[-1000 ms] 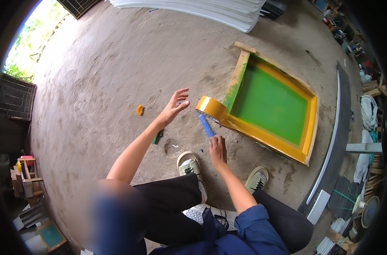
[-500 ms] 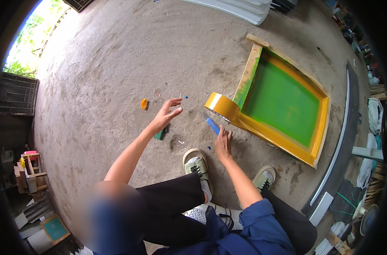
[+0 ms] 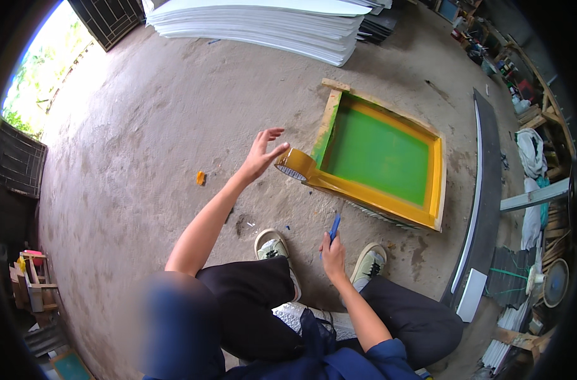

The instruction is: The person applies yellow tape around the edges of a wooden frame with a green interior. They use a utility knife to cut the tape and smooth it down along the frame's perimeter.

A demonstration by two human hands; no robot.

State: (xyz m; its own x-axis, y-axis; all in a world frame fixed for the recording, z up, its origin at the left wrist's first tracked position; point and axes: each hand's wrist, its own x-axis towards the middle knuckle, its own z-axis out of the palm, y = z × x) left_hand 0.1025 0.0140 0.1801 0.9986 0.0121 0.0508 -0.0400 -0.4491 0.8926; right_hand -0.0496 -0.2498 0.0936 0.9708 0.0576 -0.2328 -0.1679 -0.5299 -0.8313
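A screen-printing frame [image 3: 436, 180] with a green mesh [image 3: 380, 155] and yellow tape along its inner borders lies on the floor to the right. The roll of yellow-brown packing tape [image 3: 294, 163] is at the frame's near left corner, joined to the strip on the near side. My left hand [image 3: 260, 156] is at the roll's left, fingers apart and thumb close to its rim; whether they touch I cannot tell. In my right hand [image 3: 333, 258], closed around it, a blue utility knife [image 3: 335, 227] points up and away, nearer to me than the frame.
On the concrete floor sit an orange object [image 3: 201, 178] and small scraps [image 3: 250, 224]. A stack of white sheets [image 3: 257, 28] lies at the far side. A long dark panel [image 3: 481, 190] runs along the right, beside a cluttered rack. My shoes [image 3: 369, 261] are below the frame.
My left hand has moved up to the tape roll. My right hand has drawn the knife away from the roll, turning its tip from left to upright. The view has shifted, bringing more white sheets in.
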